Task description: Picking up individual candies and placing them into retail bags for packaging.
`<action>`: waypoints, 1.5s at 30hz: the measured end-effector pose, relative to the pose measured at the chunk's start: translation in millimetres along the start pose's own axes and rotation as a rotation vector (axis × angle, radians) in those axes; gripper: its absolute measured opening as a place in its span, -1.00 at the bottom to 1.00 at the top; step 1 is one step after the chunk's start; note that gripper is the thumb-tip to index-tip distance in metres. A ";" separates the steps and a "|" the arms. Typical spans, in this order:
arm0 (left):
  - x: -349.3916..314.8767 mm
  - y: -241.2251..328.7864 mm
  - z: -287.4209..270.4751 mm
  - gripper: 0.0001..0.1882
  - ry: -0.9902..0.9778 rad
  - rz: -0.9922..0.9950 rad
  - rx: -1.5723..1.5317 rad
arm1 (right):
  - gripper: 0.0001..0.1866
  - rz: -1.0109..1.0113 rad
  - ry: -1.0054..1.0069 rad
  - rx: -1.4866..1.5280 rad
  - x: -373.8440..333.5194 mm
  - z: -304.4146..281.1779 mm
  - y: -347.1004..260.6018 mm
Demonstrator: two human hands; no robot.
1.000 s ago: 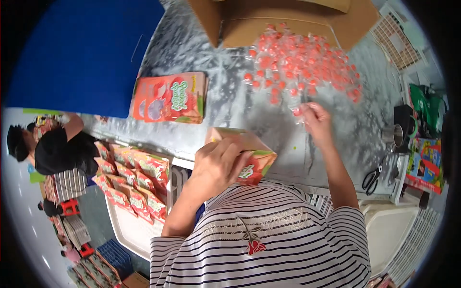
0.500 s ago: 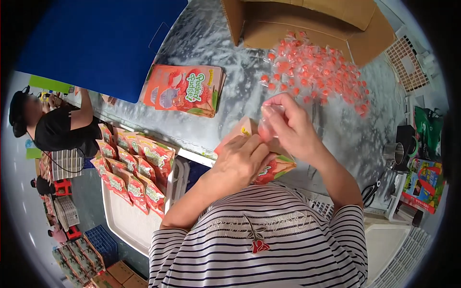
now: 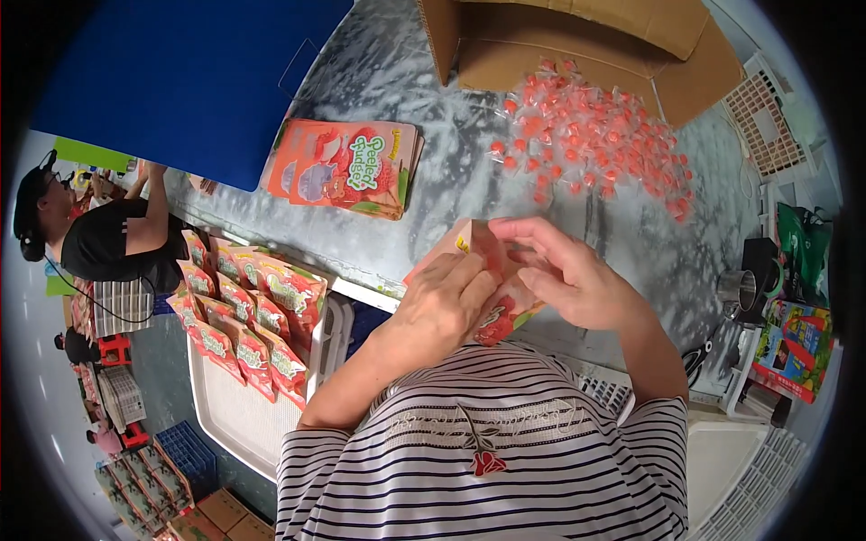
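The red and pink pouch, which I take as the landmark, is in front of the person's striped shirt, at the near edge of the worktop. The left hand is closed on its left side, and this grip looks firm. The right hand is on its right side, with the thumb and the fingers spread at its upper opening; whether this grip has some small piece in it, I cannot tell. Beyond the pouch and to its right lies a heap of wrapped red pieces, just before an open cardboard box. Beyond it and to its left there is a stack of flat pouches, and farther left, a group of similar pouches stands at a white tray. In my judgement, the step in hand is the handling of the pouch's opening. The next move calls for a steady left hold and for right fingers which do not fold the edge inward.
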State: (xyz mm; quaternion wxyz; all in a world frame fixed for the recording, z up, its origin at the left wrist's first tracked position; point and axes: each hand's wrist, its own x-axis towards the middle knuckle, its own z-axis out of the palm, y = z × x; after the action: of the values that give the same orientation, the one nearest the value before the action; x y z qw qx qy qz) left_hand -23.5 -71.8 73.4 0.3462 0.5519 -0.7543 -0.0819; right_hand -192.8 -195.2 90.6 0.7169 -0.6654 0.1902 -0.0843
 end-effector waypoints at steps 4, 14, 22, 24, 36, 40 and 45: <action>4.5 19.2 2.7 -0.80 0.039 0.066 -0.064 | -0.54 0.011 0.205 -0.280 9.8 2.4 10.7; -3.4 8.1 -2.6 -0.76 0.038 0.021 -0.014 | -0.65 -0.306 0.066 -0.764 -11.1 35.0 1.5; -5.7 7.7 -22.2 -0.81 0.130 -0.125 0.057 | -0.84 -0.334 0.710 -0.407 37.2 -27.9 89.8; -14.5 2.7 -28.2 -0.86 0.149 -0.187 0.069 | -0.78 -0.281 0.841 -0.583 51.7 -56.1 132.4; -26.5 -7.0 -29.1 -0.94 0.159 -0.307 0.050 | -0.70 -0.163 0.617 -1.231 34.9 -63.1 139.3; -24.3 -7.8 -27.1 -0.94 0.145 -0.320 0.040 | -0.74 0.010 0.517 -1.206 19.0 -69.3 114.4; -22.2 -7.6 -25.5 -0.93 0.139 -0.281 0.027 | -0.82 -0.036 0.741 -1.012 32.4 -109.5 133.8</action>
State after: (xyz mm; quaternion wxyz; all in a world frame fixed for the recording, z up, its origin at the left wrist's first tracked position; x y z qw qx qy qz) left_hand 1.4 -48.3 79.0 0.3753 0.6609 -0.6448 -0.0811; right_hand -223.0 -294.9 -51.2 0.1982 -0.8519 0.4314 -0.2210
